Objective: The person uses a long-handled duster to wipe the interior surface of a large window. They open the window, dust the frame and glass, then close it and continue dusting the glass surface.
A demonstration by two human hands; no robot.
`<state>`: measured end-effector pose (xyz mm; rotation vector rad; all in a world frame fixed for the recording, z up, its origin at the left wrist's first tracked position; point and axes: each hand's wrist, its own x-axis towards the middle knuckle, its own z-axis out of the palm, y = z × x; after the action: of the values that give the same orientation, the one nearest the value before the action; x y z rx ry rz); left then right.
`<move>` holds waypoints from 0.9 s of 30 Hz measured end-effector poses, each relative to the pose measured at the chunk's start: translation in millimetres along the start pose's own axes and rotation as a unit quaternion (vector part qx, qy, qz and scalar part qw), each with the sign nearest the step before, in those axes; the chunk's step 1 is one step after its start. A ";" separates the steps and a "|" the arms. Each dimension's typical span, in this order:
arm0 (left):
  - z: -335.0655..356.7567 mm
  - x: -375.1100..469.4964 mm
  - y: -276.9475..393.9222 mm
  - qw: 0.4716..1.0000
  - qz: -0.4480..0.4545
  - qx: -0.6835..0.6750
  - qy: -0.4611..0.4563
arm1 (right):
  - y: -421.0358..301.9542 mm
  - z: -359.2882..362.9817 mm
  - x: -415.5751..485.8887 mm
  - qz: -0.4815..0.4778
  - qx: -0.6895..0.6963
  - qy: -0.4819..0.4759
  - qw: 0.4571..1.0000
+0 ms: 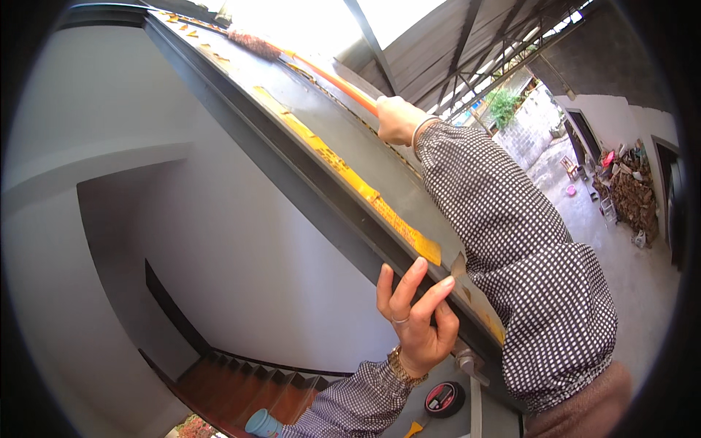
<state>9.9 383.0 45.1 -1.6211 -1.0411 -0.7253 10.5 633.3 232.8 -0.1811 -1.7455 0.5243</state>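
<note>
My right hand is closed on the orange handle of a long duster. The duster's fluffy brownish head rests near the far upper end of a grey metal door edge. Strips of yellow printed tape, partly torn, cling along that surface. My left hand, with a ring and a bracelet, has its fingers spread at the near edge of the metal, close to the tape's lower end. It holds nothing. Both forearms wear checked sleeves.
Below the left hand are a door handle, a round black-and-red container, a yellow-handled brush and a blue cup. Stairs descend or rise at lower left. A cluttered pile stands by the wall at right.
</note>
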 end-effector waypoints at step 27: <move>0.6 -2.4 -0.7 1.000 0.006 0.022 -0.004 | 190.8 -135.7 -293.5 -0.048 -0.100 -0.007 0.994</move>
<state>8.2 382.9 43.2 -1.5914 -1.0452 -0.6847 182.2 719.7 -89.8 -0.2333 -1.8108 0.2812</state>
